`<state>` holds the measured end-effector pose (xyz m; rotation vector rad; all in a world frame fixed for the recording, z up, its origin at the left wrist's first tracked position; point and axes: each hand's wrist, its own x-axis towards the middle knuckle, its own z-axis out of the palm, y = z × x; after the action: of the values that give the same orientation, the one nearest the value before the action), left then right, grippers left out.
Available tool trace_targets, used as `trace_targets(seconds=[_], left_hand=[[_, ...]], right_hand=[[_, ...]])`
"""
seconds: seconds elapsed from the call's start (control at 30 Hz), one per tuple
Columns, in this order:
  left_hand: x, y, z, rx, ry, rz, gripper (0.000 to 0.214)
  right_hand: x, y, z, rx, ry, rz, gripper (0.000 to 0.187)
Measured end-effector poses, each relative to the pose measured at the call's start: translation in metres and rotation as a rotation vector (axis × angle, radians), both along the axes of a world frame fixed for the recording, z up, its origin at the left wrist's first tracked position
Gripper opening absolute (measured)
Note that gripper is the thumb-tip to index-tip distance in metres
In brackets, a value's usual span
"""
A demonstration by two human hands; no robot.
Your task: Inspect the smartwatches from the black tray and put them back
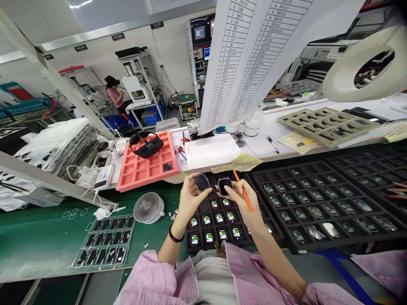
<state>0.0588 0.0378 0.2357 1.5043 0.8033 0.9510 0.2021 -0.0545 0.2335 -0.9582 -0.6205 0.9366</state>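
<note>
In my left hand (190,195) is a square watch case with a dark screen (202,182), gripped between thumb and fingers. My right hand (244,195) grips a second dark watch case (224,185) and also an orange stick (243,191), which slants between its fingers. The two cases are side by side, a small gap between them. Both hands are above a black foam tray (199,212), where several watch cases (219,217) with lit green-and-white screens sit in pockets.
On the left are a small round fan (149,207), a clear blister tray (104,241) of dark parts and a pink tray (148,169) bearing a black headset (146,144). More black trays (305,237) of watches extend right, near another person's hand (399,190). Paper sheets (238,63) hang ahead.
</note>
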Motion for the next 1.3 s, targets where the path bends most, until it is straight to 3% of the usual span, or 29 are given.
trace_targets(seconds=[0.1,0.3,0.4,0.5,0.6,0.67,0.73,0.83,0.93,1.03,1.17,1.3], left_hand=[[0.001,0.002,-0.006,-0.021,0.022,-0.037,0.048],[0.006,-0.004,-0.007,0.305,0.023,-0.041,0.037],[0.01,0.005,-0.018,0.286,0.098,-0.044,0.034],[0.017,0.022,-0.057,0.135,0.189,-0.09,0.033],[0.034,0.036,-0.115,-0.096,0.298,-0.098,0.028],[0.054,0.04,-0.152,-0.201,0.417,-0.107,0.02],[0.081,0.041,-0.18,-0.233,0.509,-0.113,0.016],[0.131,0.046,-0.205,-0.21,0.559,-0.109,0.013],[0.171,0.054,-0.216,-0.156,0.614,-0.124,0.013],[0.187,0.059,-0.22,-0.057,0.686,-0.149,0.017],[0.162,0.063,-0.216,0.09,0.788,-0.194,0.024],[0.108,0.063,-0.208,0.155,0.912,-0.263,0.016]], right_hand=[[0.006,0.003,-0.007,0.01,-0.044,-0.012,0.046],[0.018,0.005,-0.011,0.047,-0.071,-0.007,0.052],[0.039,0.005,-0.031,0.001,-0.152,-0.106,0.053],[0.078,0.005,-0.078,-0.157,-0.374,-0.26,0.053],[0.119,0.008,-0.136,-0.462,-0.723,-0.326,0.053],[0.137,0.014,-0.168,-0.54,-0.768,-0.355,0.052],[0.148,0.025,-0.191,-0.58,-0.789,-0.358,0.049],[0.156,0.048,-0.213,-0.63,-0.82,-0.344,0.045],[0.161,0.065,-0.225,-0.67,-0.844,-0.342,0.043],[0.163,0.066,-0.23,-0.678,-0.863,-0.373,0.037],[0.152,0.05,-0.226,-0.653,-0.886,-0.401,0.028],[0.115,0.04,-0.226,-0.611,-0.91,-0.233,0.023]])
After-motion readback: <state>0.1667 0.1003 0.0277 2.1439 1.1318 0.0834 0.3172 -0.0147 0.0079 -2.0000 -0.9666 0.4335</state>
